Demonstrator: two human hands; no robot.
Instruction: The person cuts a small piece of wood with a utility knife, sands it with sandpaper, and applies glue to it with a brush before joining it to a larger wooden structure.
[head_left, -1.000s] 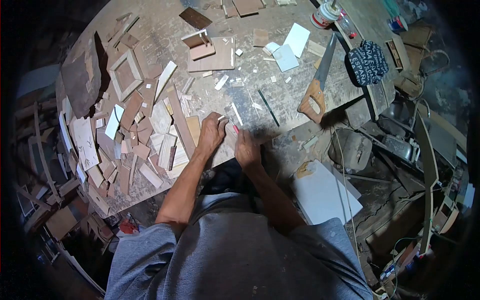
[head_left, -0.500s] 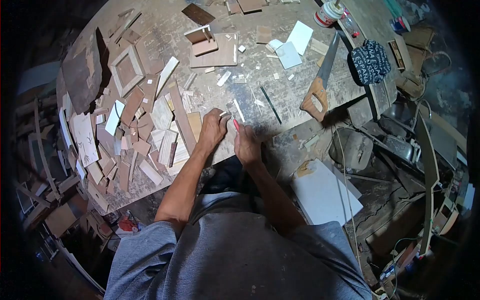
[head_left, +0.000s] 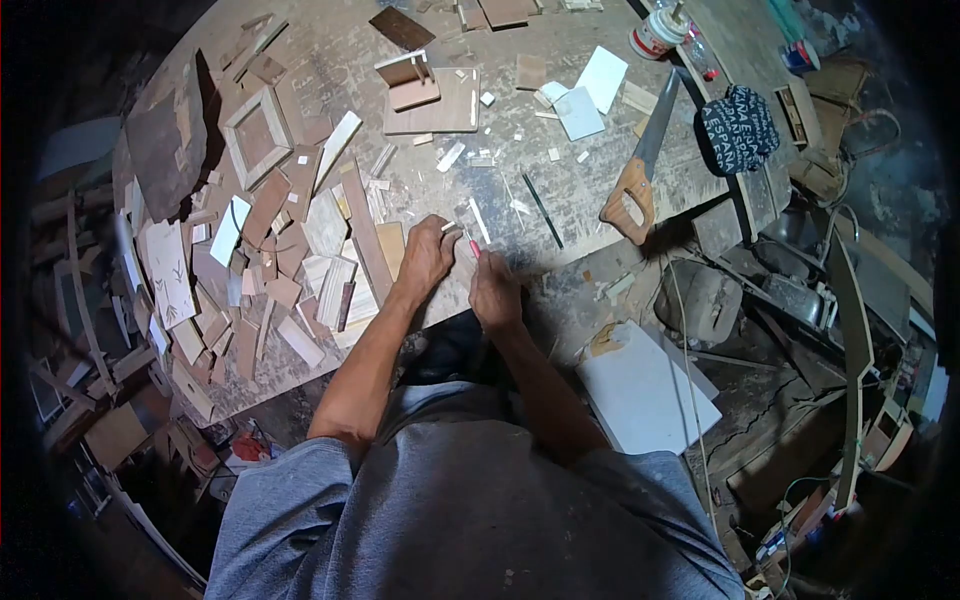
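Note:
Near the front edge of the worktable, my left hand is closed on a small pale wooden strip, whose end pokes out past the fingertips. Just to its right, my right hand grips a slim red-handled knife with its thin tip pointing away from me, close to the strip. The tip is too small to see clearly. A narrow white strip lies on the table beyond the knife, and a dark green pencil-like stick rests to the right.
A handsaw lies at the right edge, near a patterned dark cap and a white tub. Wood offcuts and a wooden frame crowd the left. A small wooden assembly stands farther back. White panels lie beyond.
The knife in my right hand has tilted slightly, its tip a little farther right. My left hand keeps its hold on the strip. The whole view has shifted slightly.

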